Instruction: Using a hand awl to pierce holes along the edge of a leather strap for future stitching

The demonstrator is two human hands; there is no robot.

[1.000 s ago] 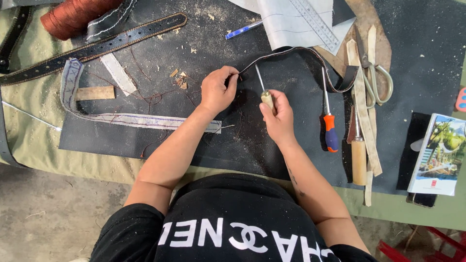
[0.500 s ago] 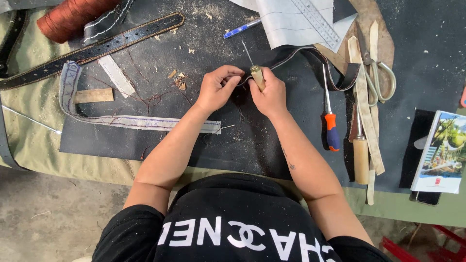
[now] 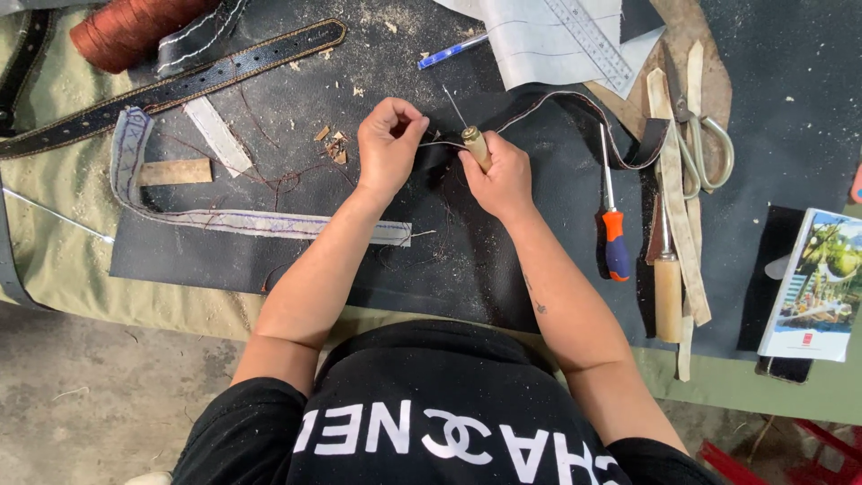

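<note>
Here, two hands met over one dark leather strap (image 3: 575, 103) at the middle of the black mat (image 3: 503, 269): the left hand (image 3: 388, 144) pinched its end, fingers together, and the right hand (image 3: 499, 175) was clamped around one wooden-handled awl (image 3: 473, 144), needle up. To the right lay one orange-handled screwdriver (image 3: 615, 242), one wooden-handled tool (image 3: 667, 292) and one pair of scissors (image 3: 700, 135).

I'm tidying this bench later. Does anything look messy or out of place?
Yes: pale shavings and loose thread are scattered on the dark mat left of the left hand. The right hand holds an awl at a strap. Nothing looks damaged.
</note>
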